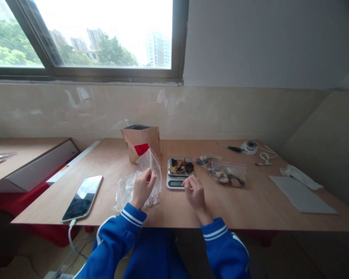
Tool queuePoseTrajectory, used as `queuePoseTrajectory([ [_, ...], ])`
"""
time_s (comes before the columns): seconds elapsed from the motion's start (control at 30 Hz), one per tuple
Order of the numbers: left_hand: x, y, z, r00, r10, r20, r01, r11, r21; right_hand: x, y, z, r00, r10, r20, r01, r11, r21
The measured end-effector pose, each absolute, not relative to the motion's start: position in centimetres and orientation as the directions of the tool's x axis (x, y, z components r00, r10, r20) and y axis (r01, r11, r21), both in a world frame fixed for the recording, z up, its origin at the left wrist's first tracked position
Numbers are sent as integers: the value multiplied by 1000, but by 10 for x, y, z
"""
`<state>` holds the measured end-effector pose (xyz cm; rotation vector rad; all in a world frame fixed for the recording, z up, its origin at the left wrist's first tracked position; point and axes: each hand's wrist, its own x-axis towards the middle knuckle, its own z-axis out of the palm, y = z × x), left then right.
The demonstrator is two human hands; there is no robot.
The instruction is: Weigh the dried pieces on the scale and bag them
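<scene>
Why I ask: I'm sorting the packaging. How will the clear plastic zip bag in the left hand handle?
The clear plastic zip bag looks thin and crumpled, so probably floppy. It seems empty, likely very light. The left hand pinches it, so it may slip.

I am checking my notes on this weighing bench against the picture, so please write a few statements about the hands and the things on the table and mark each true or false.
1. The left hand holds a clear plastic bag. True.
2. The scale has nothing on its pan. False: dark and tan dried pieces lie on it.
3. The right hand is at the front edge of the scale. True.
4. The phone lies to the right of the scale. False: it lies to the left, near the table's front edge.
5. A brown paper bag stands behind the plastic bag. True.
</scene>
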<state>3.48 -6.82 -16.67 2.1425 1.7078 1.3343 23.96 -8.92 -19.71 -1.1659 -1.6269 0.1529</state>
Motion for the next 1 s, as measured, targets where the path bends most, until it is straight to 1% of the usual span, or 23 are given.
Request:
queuePoseTrajectory([
  [0.03,41,-68,-173,37,774,633,707,-468,531,228,-95,-192,109,768,631,544,485,-684],
  [0.1,51,-68,-188,117,668,735,642,-616,457,206,-102,-183,208,841,500,408,390,-826],
  [0.13,54,-67,-196,133,633,762,619,-654,435,197,-103,-179,191,877,441,358,356,-863],
  [0.17,56,-67,-203,129,623,771,608,-665,435,190,-104,-176,152,906,396,330,331,-884],
  [0.27,55,-63,-219,88,670,737,609,-622,492,179,-103,-168,17,940,342,333,317,-888],
  [0.37,51,-59,-227,83,711,698,598,-596,535,177,-103,-163,-10,944,330,300,318,-899],
  [0.47,49,-57,-230,86,717,692,550,-613,566,174,-99,-165,-39,946,322,299,318,-900],
  [0.53,50,-58,-229,11,727,686,519,-591,618,176,-91,-172,32,951,307,318,282,-905],
  [0.6,51,-59,-226,-146,740,656,478,-528,702,184,-80,-180,148,954,259,275,212,-938],
  [0.63,52,-59,-224,-232,742,629,450,-492,746,190,-75,-183,187,954,232,243,184,-952],
  [0.67,52,-60,-221,-311,737,600,419,-460,783,197,-71,-186,191,956,222,227,177,-958],
  [0.73,53,-59,-215,-414,730,544,359,-418,834,212,-65,-186,114,956,271,278,231,-932],
  [0.8,53,-56,-209,-477,737,479,291,-381,877,223,-61,-184,29,929,370,424,324,-846],
  [0.83,53,-54,-207,-502,743,443,258,-361,896,227,-59,-183,27,910,413,509,343,-789],
  [0.87,53,-52,-206,-523,747,412,231,-341,911,230,-56,-183,54,891,451,595,333,-731],
  [0.93,53,-49,-204,-553,751,362,187,-311,932,233,-46,-188,142,851,506,738,250,-627],
  [1.0,53,-46,-203,-549,764,340,159,-304,939,235,-33,-199,175,827,535,825,173,-538],
])
